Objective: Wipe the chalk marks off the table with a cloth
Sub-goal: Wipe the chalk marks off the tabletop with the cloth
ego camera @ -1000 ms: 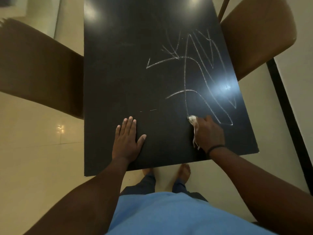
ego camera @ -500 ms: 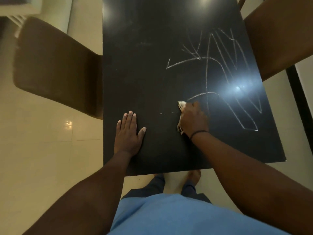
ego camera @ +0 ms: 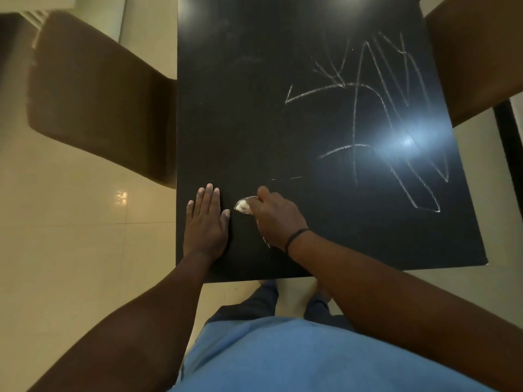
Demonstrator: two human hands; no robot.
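A black table (ego camera: 240, 114) carries white chalk marks (ego camera: 379, 114) scrawled over its right half, plus a short faint dash (ego camera: 285, 178) nearer the middle. My right hand (ego camera: 276, 217) presses a small white cloth (ego camera: 244, 205) onto the tabletop near the front edge, just below that dash; only the cloth's tip and a loose thread show past my fingers. My left hand (ego camera: 206, 222) lies flat on the table right beside it, fingers together, holding nothing.
A brown chair (ego camera: 99, 103) stands at the table's left side and another brown chair (ego camera: 475, 52) at the right. A bright light glare (ego camera: 407, 141) sits on the tabletop among the marks. Cream tiled floor (ego camera: 85, 250) surrounds the table.
My right hand with the cloth has slid left across the front of the table, from the lower end of the chalk lines to beside my left hand. The left hand stayed put.
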